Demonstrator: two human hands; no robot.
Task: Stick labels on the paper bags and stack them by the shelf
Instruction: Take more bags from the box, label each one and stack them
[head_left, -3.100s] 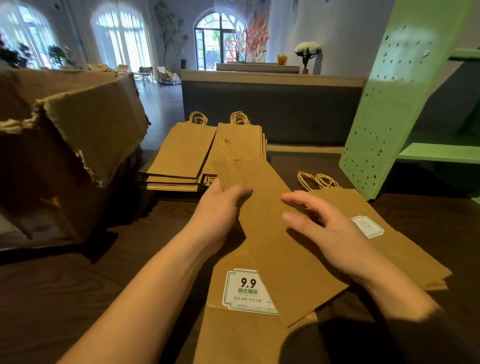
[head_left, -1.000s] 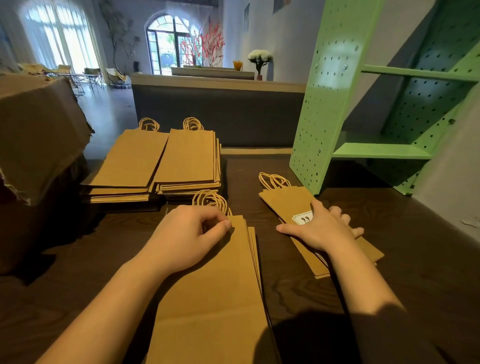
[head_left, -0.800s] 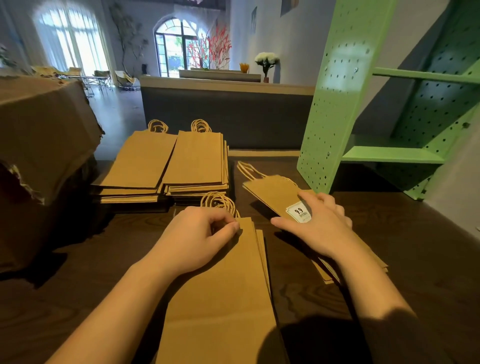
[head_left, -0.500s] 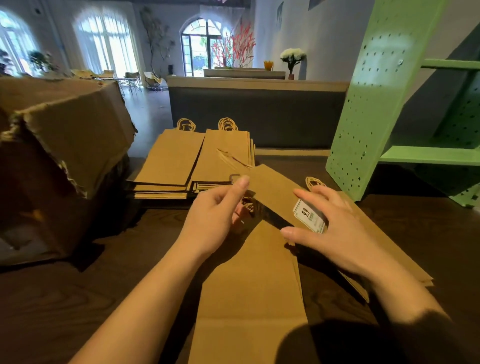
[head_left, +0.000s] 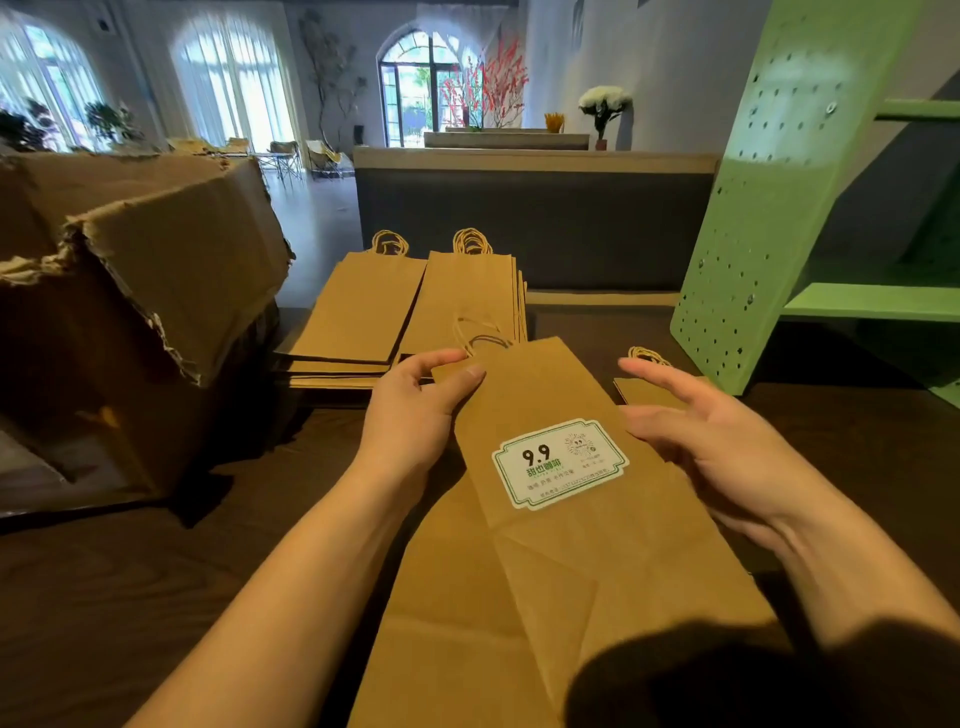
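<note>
From the head view, the left hand (head_left: 421, 415) grips the far left corner of a labelled bag (head_left: 587, 561). Its thumb lies on top and its fingers are curled round the edge near the twisted-paper handles. The bag is flat and slightly turned, over the near middle of the tabletop (head_left: 104, 597). A white label (head_left: 560, 463) with a green border and "9.9" printed on it is stuck to its upper half. Under it another plain bag (head_left: 457, 597) lies flat on the wood, reaching toward the near edge. The right hand (head_left: 717, 447) is spread wide and holds nothing. Its palm faces the bag's right edge, and its fingers are just beside that edge, perhaps brushing it; the angle does not settle this. Behind those fingers, a stack of bags (head_left: 641, 394) lies on the tabletop near the foot of the green pegboard shelf (head_left: 779, 208), which stands at the right side. Only the stack's top corner and handle loops show. Along the far edge two piles of unlabelled bags sit side by side, the left pile (head_left: 358, 312) and the right pile (head_left: 467, 301), with their handles pointing away. A torn cardboard box (head_left: 156, 291) takes up the left side of the tabletop.
</note>
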